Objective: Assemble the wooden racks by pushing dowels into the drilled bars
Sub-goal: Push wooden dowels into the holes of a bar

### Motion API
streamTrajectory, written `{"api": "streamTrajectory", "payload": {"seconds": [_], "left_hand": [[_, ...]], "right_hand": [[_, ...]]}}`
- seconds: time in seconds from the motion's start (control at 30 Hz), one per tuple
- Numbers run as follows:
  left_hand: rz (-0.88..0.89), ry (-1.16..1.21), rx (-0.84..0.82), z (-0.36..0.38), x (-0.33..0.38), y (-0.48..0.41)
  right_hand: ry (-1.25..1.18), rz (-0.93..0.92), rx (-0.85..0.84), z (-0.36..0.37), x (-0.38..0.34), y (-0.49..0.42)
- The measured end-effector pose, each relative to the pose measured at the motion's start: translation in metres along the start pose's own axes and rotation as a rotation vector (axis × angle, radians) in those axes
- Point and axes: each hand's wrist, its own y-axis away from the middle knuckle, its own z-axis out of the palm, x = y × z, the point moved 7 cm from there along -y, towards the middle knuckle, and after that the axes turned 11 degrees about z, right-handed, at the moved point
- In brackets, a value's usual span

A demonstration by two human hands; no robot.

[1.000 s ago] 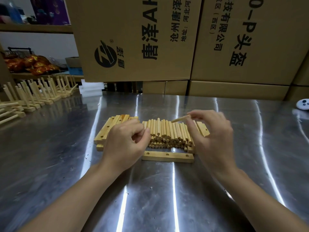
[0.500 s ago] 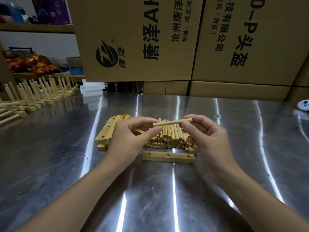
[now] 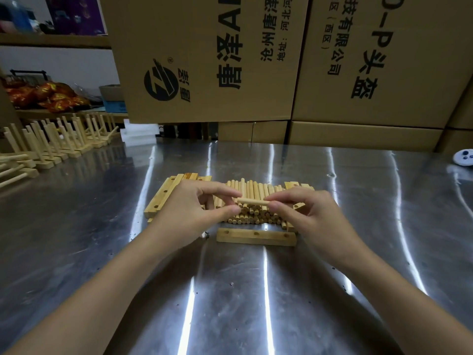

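The left hand point(image 3: 189, 213) and the right hand point(image 3: 309, 219) met over the middle of the shiny steel table point(image 3: 230, 303). Between them they held one short, pale, round wooden dowel point(image 3: 252, 201). The left thumb and forefinger pinched its nine o'clock end and the right thumb and forefinger pinched its three o'clock end, while the other fingers of both hands were loosely curled. The dowel lay level, running from nine to three o'clock, lifted clear of the table and in no hole.

Just behind it, toward twelve o'clock, lay the heap of loose pale wooden dowels point(image 3: 256, 187), their ends pointing at six o'clock. At six o'clock of the heap, just beside it, a single pale wooden bar with three drilled holes point(image 3: 256, 237) lay flat on the steel, its holes facing up. A row of more drilled wooden bars point(image 3: 163, 198) lay against the heap at nine o'clock, partly behind the left hand, and a few further bars point(image 3: 298, 186) showed at its three o'clock side.

Far off at ten o'clock stood a group of finished wooden racks with upright dowels point(image 3: 51, 147). Large brown cardboard boxes with black print point(image 3: 204, 60) were stacked along the twelve o'clock edge. A small white rounded object point(image 3: 463, 157) lay at two o'clock.
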Motion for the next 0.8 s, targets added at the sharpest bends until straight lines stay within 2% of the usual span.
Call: {"api": "streamTrajectory", "payload": {"seconds": [0.17,0.23,0.3,0.37,0.43,0.53,0.63,0.8], "left_hand": [[-0.036,-0.537,-0.445,0.006,-0.01,0.01],[-0.079,-0.628,-0.503,0.008,-0.013,0.014],[-0.086,-0.61,-0.471,0.008,-0.011,0.012],[-0.085,-0.443,-0.31,0.0,-0.005,0.008],[-0.119,-0.112,-0.105,-0.009,0.001,0.005],[-0.173,0.395,0.064,-0.005,0.007,0.005],[-0.255,0.617,0.18,0.004,0.005,0.006],[-0.318,0.818,0.188,0.018,0.003,0.009]], "right_hand": [[-0.118,-0.013,0.024,-0.009,-0.004,0.002],[-0.144,-0.016,0.01,-0.009,-0.006,0.003],[-0.166,-0.018,0.001,-0.009,-0.007,0.004],[-0.179,-0.031,0.003,-0.01,-0.009,0.004],[-0.206,-0.052,-0.006,-0.01,-0.012,0.006],[-0.222,-0.086,-0.017,-0.004,-0.017,0.011],[-0.168,-0.12,0.011,0.002,-0.022,0.017],[-0.045,-0.196,0.072,0.007,-0.032,0.025]]}}
